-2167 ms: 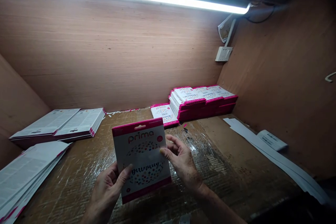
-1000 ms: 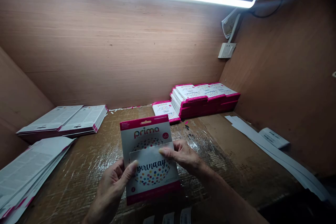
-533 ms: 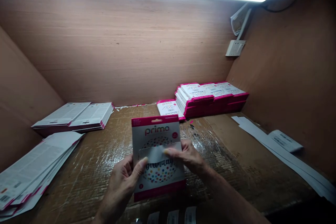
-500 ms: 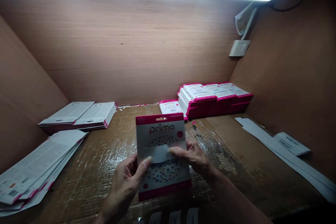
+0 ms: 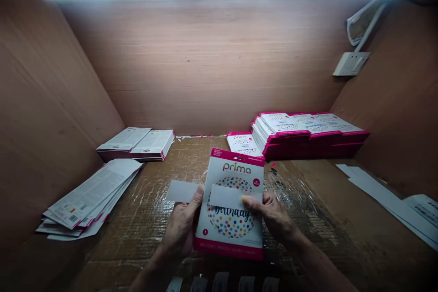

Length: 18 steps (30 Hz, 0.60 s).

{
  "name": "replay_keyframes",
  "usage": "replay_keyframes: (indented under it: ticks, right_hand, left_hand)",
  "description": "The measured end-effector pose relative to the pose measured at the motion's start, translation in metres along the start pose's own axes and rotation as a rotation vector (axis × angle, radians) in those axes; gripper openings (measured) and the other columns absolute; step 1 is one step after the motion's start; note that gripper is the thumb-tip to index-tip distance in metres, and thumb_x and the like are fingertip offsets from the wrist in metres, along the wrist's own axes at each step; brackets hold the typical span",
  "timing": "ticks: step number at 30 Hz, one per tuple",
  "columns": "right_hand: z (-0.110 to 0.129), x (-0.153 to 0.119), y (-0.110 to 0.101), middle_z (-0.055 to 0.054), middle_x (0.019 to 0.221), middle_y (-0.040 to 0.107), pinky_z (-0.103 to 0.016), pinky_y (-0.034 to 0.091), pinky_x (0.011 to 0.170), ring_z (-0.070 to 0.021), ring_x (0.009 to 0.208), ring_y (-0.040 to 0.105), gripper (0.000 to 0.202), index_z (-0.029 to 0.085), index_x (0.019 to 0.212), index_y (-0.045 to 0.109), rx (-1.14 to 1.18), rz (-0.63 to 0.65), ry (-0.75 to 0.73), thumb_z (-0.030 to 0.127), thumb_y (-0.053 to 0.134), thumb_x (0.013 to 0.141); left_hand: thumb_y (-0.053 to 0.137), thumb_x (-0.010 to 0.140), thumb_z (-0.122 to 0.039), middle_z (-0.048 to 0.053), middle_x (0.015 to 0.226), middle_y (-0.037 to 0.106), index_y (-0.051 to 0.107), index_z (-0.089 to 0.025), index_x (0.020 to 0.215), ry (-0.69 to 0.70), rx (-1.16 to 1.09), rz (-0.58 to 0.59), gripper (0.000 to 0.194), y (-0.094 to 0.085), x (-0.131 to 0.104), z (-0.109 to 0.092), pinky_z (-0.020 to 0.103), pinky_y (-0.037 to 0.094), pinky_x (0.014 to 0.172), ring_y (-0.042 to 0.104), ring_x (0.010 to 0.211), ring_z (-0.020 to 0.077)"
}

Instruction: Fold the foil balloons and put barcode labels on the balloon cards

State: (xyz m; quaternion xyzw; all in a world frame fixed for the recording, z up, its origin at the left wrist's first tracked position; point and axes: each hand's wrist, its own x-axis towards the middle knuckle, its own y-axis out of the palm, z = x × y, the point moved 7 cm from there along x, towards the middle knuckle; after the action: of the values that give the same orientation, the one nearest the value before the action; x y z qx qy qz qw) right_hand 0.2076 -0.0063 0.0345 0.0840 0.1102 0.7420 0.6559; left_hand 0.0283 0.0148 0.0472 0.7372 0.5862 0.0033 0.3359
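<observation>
A flat white balloon packet (image 5: 236,226) with magenta ends, printed "prima" and "birthday" over coloured dots, is held up in front of me. Across its front lies one end of a white paper strip (image 5: 222,197). My right hand (image 5: 273,216) grips the packet's right edge, its thumb pressing that end down and its fingers behind. At the left edge, my left hand (image 5: 183,223) pinches another white strip end (image 5: 183,190) that sticks out leftward. Whether both ends belong to one strip behind the packet, I cannot tell.
Neat packet stacks (image 5: 315,137) stand at the back right, beside a smaller pile (image 5: 241,143). Packets lie face down at the back left (image 5: 150,143) and fanned at the left (image 5: 92,196). Long white paper strips (image 5: 379,200) lie right. Small labels (image 5: 221,280) line the front edge.
The view has swung left, so things sit farther right in it. My left hand has shifted from the packet's front to its left edge, where a strip end now sticks out.
</observation>
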Motion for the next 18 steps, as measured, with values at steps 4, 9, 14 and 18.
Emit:
replay_keyframes:
  ticks: [4, 9, 14, 18]
  right_hand:
    - [-0.002, 0.005, 0.001, -0.012, 0.085, 0.075, -0.036, 0.058, 0.072, -0.0242, 0.078, 0.071, 0.039, 0.011, 0.090, 0.075, -0.052, -0.034, 0.003, 0.046, 0.075, 0.074]
    - [0.003, 0.008, 0.000, -0.010, 0.082, 0.075, -0.036, 0.058, 0.070, -0.0222, 0.071, 0.070, 0.040, 0.012, 0.087, 0.074, 0.005, -0.115, -0.007, 0.049, 0.076, 0.073]
    - [0.010, 0.008, 0.005, -0.008, 0.079, 0.074, -0.033, 0.058, 0.067, -0.0213, 0.072, 0.070, 0.038, 0.013, 0.084, 0.074, -0.008, -0.129, -0.046, 0.049, 0.076, 0.072]
    - [0.010, 0.005, 0.008, -0.007, 0.077, 0.074, -0.031, 0.058, 0.064, -0.0194, 0.069, 0.069, 0.034, 0.013, 0.076, 0.074, -0.064, -0.125, -0.080, 0.048, 0.076, 0.072]
  left_hand:
    - [0.078, 0.071, -0.043, 0.013, 0.088, 0.078, 0.065, -0.010, 0.114, 0.146, 0.096, -0.070, 0.056, -0.006, 0.000, -0.017, 0.040, 0.060, 0.074, 0.073, 0.088, 0.0323]
    - [0.056, 0.058, -0.084, 0.019, 0.097, 0.076, 0.072, -0.010, 0.104, 0.147, 0.107, 0.226, 0.088, 0.010, -0.014, -0.029, 0.047, 0.056, 0.084, 0.065, 0.106, 0.0408]
    - [0.072, 0.067, -0.059, 0.013, 0.093, 0.078, 0.071, -0.014, 0.103, 0.150, 0.049, 0.124, 0.058, 0.005, -0.008, -0.036, 0.041, 0.057, 0.078, 0.069, 0.095, 0.0353]
    - [0.079, 0.066, -0.045, 0.008, 0.085, 0.077, 0.067, -0.015, 0.109, 0.232, 0.176, 0.070, 0.054, 0.004, 0.003, -0.032, 0.032, 0.057, 0.067, 0.071, 0.079, 0.0271]
